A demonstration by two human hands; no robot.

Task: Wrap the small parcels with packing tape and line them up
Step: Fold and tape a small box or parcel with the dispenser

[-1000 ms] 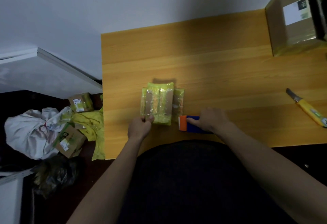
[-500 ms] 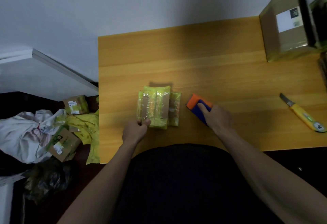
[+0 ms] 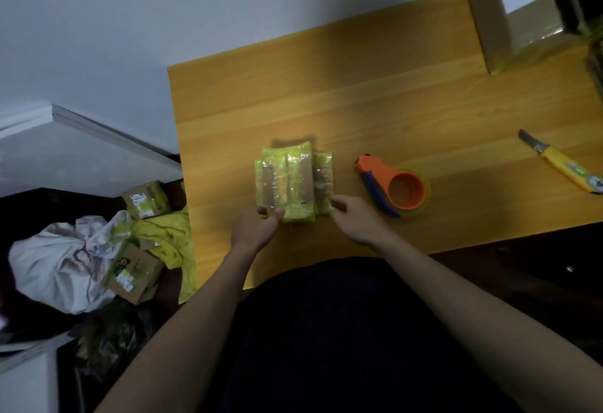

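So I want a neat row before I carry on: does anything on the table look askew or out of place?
The parcels sit side by side but uneven: the middle one juts farther back than its neighbours. The knife lies with its blade exposed, off to the right. Nothing looks spilled.

Left hand (image 3: 257, 228) pinches the near end of the yellow-green taped parcels (image 3: 293, 184); right hand (image 3: 354, 218) touches their right edge. Orange tape dispenser (image 3: 391, 189) lies just beside.
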